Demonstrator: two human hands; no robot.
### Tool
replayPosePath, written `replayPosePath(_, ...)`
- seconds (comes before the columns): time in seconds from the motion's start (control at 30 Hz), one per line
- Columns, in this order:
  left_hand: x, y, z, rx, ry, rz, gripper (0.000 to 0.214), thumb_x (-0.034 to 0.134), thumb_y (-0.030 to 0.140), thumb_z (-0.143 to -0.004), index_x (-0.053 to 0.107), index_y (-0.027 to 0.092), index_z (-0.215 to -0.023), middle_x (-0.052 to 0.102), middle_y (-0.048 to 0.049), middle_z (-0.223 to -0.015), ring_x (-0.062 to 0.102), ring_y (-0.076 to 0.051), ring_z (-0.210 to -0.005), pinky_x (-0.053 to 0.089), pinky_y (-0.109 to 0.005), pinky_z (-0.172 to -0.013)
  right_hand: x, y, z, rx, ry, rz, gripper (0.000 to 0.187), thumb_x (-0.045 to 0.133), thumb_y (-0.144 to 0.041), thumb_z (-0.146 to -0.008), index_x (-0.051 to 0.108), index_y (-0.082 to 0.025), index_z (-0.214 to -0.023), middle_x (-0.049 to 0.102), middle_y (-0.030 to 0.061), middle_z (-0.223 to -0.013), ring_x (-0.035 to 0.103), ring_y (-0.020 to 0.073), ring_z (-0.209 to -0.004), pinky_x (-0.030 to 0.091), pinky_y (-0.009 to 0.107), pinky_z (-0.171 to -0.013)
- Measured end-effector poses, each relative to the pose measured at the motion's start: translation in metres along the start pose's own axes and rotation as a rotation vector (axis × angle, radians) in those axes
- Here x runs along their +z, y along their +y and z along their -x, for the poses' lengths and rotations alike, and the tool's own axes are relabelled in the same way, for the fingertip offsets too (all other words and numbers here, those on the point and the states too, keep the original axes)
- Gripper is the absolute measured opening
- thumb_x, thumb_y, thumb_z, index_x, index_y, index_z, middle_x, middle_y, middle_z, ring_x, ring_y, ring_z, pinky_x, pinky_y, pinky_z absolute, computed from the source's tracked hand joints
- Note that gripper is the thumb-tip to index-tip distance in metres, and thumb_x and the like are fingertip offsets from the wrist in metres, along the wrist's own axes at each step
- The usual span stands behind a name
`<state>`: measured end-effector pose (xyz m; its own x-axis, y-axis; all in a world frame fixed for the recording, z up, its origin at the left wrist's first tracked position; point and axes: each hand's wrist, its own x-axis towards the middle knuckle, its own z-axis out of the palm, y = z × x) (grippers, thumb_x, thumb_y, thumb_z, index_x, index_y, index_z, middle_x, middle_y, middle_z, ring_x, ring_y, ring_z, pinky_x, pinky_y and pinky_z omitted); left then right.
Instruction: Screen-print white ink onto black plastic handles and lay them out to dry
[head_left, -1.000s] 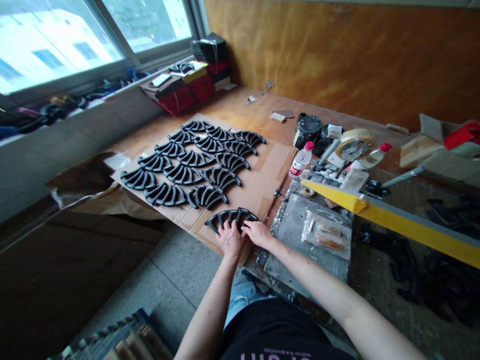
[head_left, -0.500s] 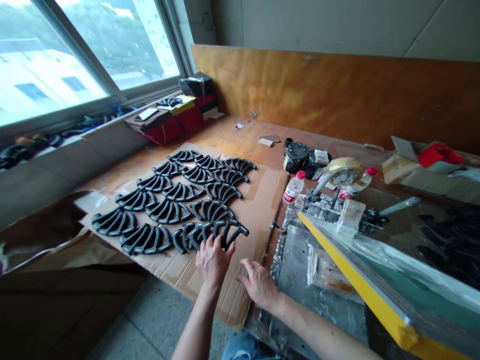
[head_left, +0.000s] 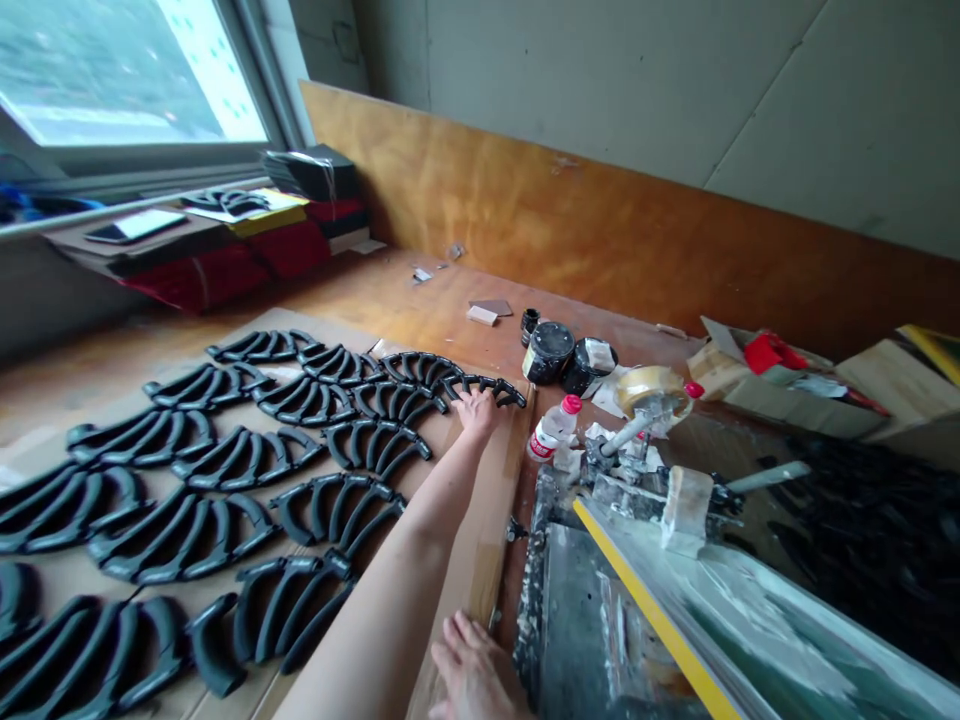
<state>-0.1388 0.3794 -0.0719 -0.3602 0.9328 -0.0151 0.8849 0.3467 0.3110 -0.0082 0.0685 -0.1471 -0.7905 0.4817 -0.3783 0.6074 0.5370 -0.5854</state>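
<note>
My left hand (head_left: 475,410) reaches to the far right end of the rows, its fingers closed on a small fan of black curved handle-like pieces (head_left: 504,387). These pieces rest at the cardboard's right side, partly covered by my fingers. Rows of similar glossy black curved pieces (head_left: 214,455) lie overlapped in fans over the cardboard sheet (head_left: 480,530). At the bottom, my right hand (head_left: 480,668) is open and empty, fingers stretched over the cardboard's right edge. My left forearm hides part of the nearer rows.
Right of the cardboard stand a red-capped bottle (head_left: 553,428), black-lidded tubs (head_left: 549,352) and a tape roll (head_left: 651,388). A yellow-edged screen frame (head_left: 660,610) slants up at the right. Red bundles (head_left: 202,270) lie by the window; an open carton (head_left: 772,390) sits at the back right.
My left hand has moved from the near row to the far right, where a fan of pieces now lies under it. My view has shifted closer and rightward; my right hand sits lower in view.
</note>
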Motion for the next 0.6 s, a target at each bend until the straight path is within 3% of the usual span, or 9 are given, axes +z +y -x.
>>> replayPosePath(0.1,0.019,0.007,-0.018,-0.045,-0.027,0.013,0.049,0.061,0.049,-0.079,0.069,0.013,-0.110,0.063,-0.0222,-0.119,0.051,-0.042,-0.115,0.033,-0.063,-0.098,0.015,0.009,-0.012,-0.039,0.055,0.090,0.058,0.074,-0.039,-0.077,0.061,-0.015,-0.128,0.054,0.0153,-0.141,0.048,0.0348,-0.132,0.045,0.044,-0.108)
replayPosePath(0.17,0.029,0.008,-0.019,-0.069,-0.017,0.017,0.050,0.058,0.048,-0.082,0.066,0.012,-0.116,0.058,-0.0239,-0.128,0.049,-0.045,-0.120,0.032,-0.066,-0.099,0.025,0.012,-0.017,-0.033,0.162,0.119,0.043,0.068,-0.029,-0.082,0.064,-0.024,-0.125,0.063,0.0082,-0.131,0.056,0.0315,-0.125,0.050,0.042,-0.104)
replayPosePath(0.27,0.044,0.004,-0.005,-0.036,0.041,0.019,0.057,0.051,0.046,-0.087,0.054,0.016,-0.135,0.036,-0.0210,-0.153,0.028,-0.045,-0.140,0.026,-0.067,-0.106,0.032,0.011,-0.019,-0.011,0.242,0.124,0.039,0.059,-0.020,-0.086,0.064,-0.030,-0.123,0.069,0.0040,-0.122,0.060,0.0288,-0.120,0.053,0.041,-0.101)
replayPosePath(0.33,0.055,-0.002,0.011,0.067,0.117,0.032,0.061,0.047,0.047,-0.090,0.043,0.022,-0.145,0.020,-0.0150,-0.162,0.013,-0.040,-0.147,0.020,-0.066,-0.111,0.028,0.010,-0.015,-0.012,0.181,0.125,0.040,0.063,-0.026,-0.084,0.064,-0.021,-0.124,0.063,0.0100,-0.131,0.055,0.0319,-0.126,0.050,0.043,-0.104)
replayPosePath(0.4,0.065,-0.009,0.029,0.156,0.181,0.059,0.062,0.045,0.047,-0.092,0.037,0.026,-0.149,0.015,-0.0128,-0.163,0.009,-0.037,-0.149,0.018,-0.064,-0.113,0.020,0.008,-0.010,-0.031,0.102,0.115,0.050,0.069,-0.034,-0.081,0.061,-0.013,-0.125,0.054,0.0162,-0.140,0.047,0.0343,-0.133,0.044,0.044,-0.109)
replayPosePath(0.5,0.070,-0.022,0.053,0.181,0.193,0.103,0.062,0.045,0.044,-0.092,0.038,0.020,-0.149,0.018,-0.0160,-0.162,0.009,-0.035,-0.150,0.022,-0.057,-0.116,0.004,0.004,-0.002,-0.081,0.070,0.098,0.061,0.074,-0.041,-0.077,0.059,-0.010,-0.127,0.048,0.0182,-0.145,0.042,0.0322,-0.137,0.039,0.041,-0.113)
replayPosePath(0.6,0.060,-0.031,0.079,0.178,0.146,0.145,0.060,0.047,0.041,-0.093,0.040,0.015,-0.147,0.021,-0.0186,-0.161,0.012,-0.035,-0.149,0.025,-0.053,-0.117,-0.013,-0.007,0.013,-0.108,0.169,0.122,0.054,0.078,-0.042,-0.074,0.064,-0.014,-0.118,0.055,0.0154,-0.139,0.048,0.0297,-0.133,0.042,0.038,-0.111)
